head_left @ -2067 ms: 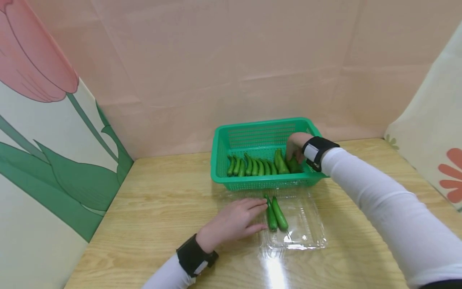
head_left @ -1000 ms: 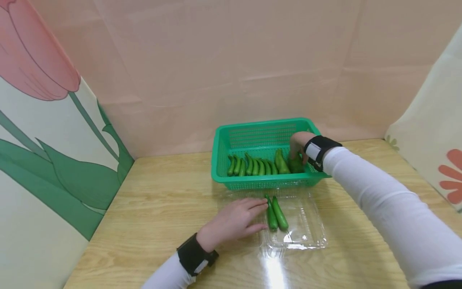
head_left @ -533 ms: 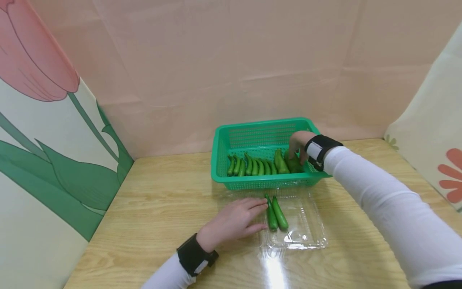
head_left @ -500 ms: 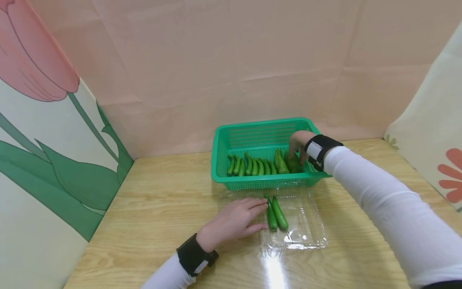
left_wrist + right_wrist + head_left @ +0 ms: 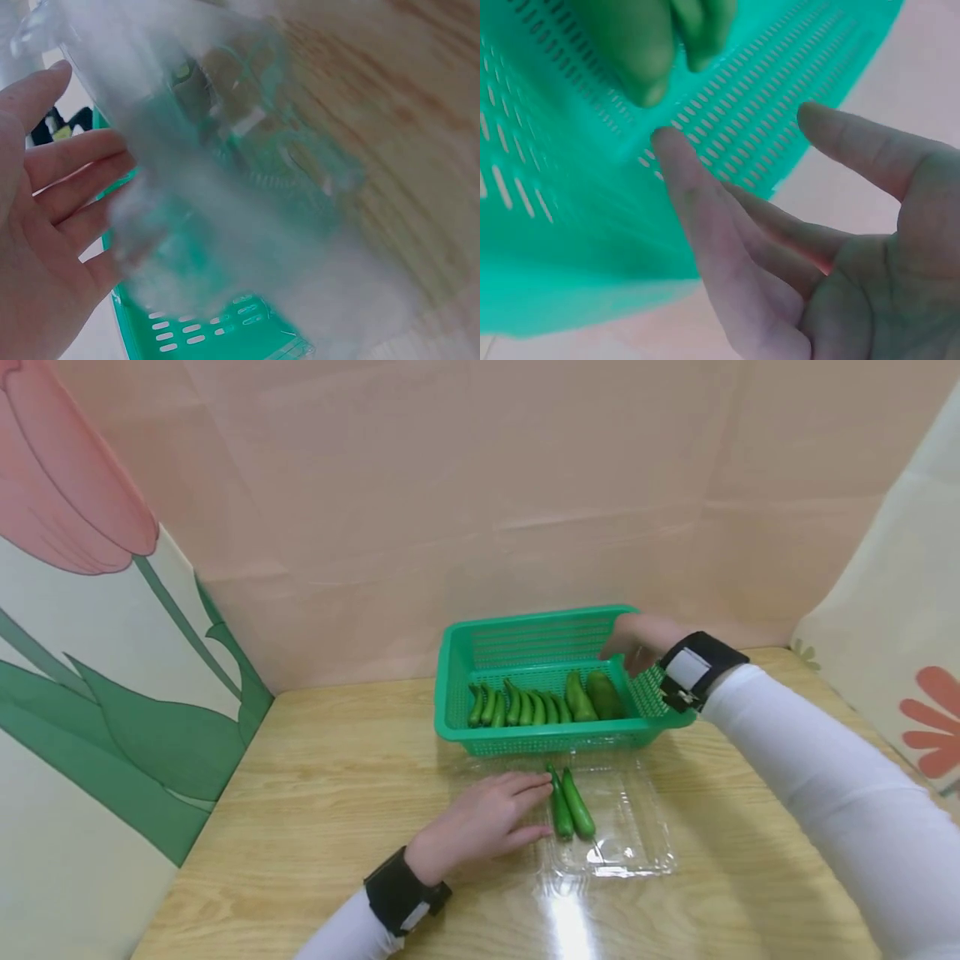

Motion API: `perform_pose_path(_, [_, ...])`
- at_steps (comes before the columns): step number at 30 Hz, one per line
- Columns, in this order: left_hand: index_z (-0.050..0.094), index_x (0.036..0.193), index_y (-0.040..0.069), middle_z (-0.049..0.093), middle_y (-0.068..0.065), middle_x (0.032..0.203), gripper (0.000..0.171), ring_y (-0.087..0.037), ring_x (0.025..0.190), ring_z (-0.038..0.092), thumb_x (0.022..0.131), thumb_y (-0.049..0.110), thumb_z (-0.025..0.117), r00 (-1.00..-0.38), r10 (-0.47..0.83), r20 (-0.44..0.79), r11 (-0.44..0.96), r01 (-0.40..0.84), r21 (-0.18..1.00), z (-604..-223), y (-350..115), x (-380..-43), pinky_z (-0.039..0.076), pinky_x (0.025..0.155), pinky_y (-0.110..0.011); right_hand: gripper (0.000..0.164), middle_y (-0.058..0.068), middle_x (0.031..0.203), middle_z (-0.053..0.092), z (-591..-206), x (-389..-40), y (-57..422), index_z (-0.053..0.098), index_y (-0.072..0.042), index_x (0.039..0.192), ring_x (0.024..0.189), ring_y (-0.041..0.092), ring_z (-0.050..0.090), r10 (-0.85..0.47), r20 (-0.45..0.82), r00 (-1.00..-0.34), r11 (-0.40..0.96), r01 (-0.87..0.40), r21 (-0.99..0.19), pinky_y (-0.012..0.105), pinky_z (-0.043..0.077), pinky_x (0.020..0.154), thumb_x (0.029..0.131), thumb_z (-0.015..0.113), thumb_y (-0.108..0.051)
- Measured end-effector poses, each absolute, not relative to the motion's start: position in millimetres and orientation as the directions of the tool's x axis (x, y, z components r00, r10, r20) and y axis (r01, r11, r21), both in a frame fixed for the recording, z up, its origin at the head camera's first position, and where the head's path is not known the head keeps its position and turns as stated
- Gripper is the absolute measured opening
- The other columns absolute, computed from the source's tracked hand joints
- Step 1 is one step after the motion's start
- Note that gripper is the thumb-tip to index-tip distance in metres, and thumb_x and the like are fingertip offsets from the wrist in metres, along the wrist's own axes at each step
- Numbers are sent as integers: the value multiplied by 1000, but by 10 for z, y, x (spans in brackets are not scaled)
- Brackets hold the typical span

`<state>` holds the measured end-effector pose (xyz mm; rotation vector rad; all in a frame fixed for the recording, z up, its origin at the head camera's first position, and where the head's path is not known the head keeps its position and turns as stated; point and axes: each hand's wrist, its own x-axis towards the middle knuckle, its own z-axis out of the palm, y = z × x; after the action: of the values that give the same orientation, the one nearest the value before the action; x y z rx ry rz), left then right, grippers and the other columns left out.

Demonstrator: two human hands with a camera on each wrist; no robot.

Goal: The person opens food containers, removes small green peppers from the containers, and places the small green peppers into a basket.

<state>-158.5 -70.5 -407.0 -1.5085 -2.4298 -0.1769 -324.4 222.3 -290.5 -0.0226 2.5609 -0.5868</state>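
Observation:
In the head view my left hand [image 5: 483, 818], its fingers straight, lies at the left side of the clear plastic container [image 5: 626, 827]. Its fingertips touch the container's side, close to two slender green vegetables [image 5: 577, 806] lying inside. My right hand [image 5: 643, 637] is above the right end of the green mesh basket [image 5: 540, 735], holding nothing. The right wrist view shows its fingers relaxed and thumb apart, below a thick green vegetable [image 5: 634, 52]. In the basket a dark green thick vegetable [image 5: 606, 695] leans beside a paler, pear-shaped one [image 5: 581, 697].
Several small curved green vegetables [image 5: 517, 703] stand in a row in the basket's left and middle part. The basket sits at the back of the wooden table [image 5: 337, 777], against a pink backdrop [image 5: 360, 510]. Flower-printed panels [image 5: 97, 727] flank both sides.
My right hand has let go of the dark green thick vegetable, which now lies in view in the basket, and has risen back and right. My left hand stays put.

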Motion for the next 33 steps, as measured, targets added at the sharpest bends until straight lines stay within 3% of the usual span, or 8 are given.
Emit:
perform_pose_path(2, [56,129,7,55,-9,136,56,-18,124,54,91,48,57,-417,858,299,448,893,-43,-4068,-711,-1585,43,107,-28,61,37,114,58,-2878,-3226,2225,38,17,131,86,32,70,-122,-462,-879,905,92,-415,37,60,76,95,54,-29])
perform_pose_path(5, [56,128,7,55,-9,136,56,-18,124,54,91,48,57,-416,858,300,448,893,-44,-4065,-712,-1587,42,107,-28,53,32,106,64,-2845,-3171,2227,49,18,119,77,26,71,-120,-416,-901,911,67,-408,33,61,69,95,54,-29])
perform_pose_path(9, [57,128,7,55,-9,136,56,-18,124,54,90,48,57,-414,858,304,448,893,-46,-4067,-711,-1589,42,107,-28,41,18,77,70,-2832,-3037,2259,67,10,92,59,19,65,-164,-293,-942,922,-41,-385,29,54,55,95,55,-29])
perform_pose_path(12, [57,128,7,55,-9,136,56,-18,124,54,90,49,57,-413,859,304,446,894,-46,-4069,-707,-1590,42,107,-28,38,8,66,69,-2832,-2902,2254,71,4,91,57,16,61,-196,-192,-962,926,-117,-359,32,52,55,95,56,-30])
perform_pose_path(15, [57,128,7,55,-9,136,56,-19,124,54,91,48,57,-412,859,305,445,895,-43,-4069,-705,-1590,42,107,-28,38,5,67,69,-2840,-2737,2209,68,4,103,61,17,63,-205,-110,-972,926,-157,-343,36,53,59,94,57,-31])
perform_pose_path(18, [57,128,7,55,-9,136,56,-19,124,54,91,48,57,-413,858,307,446,894,-44,-4070,-707,-1589,42,107,-28,38,5,68,68,-2848,-2558,2133,65,4,107,61,17,62,-206,-65,-976,924,-172,-342,33,50,55,94,58,-31])
perform_pose_path(25, [56,129,7,54,-8,137,56,-18,125,53,91,48,56,-430,855,292,458,888,-34,-4070,-725,-1578,42,108,-29,29,10,82,70,-2839,-2098,1902,65,-3,98,63,16,62,-224,49,-973,921,-227,-317,32,51,52,91,62,-31])
perform_pose_path(33, [56,129,7,55,-8,136,55,-18,123,54,91,48,56,-421,851,315,455,890,-39,-4076,-731,-1597,43,107,-28,16,2,76,71,-2916,-1779,1731,65,-12,87,60,11,62,-276,94,-957,901,-291,-321,27,48,48,86,68,-28])
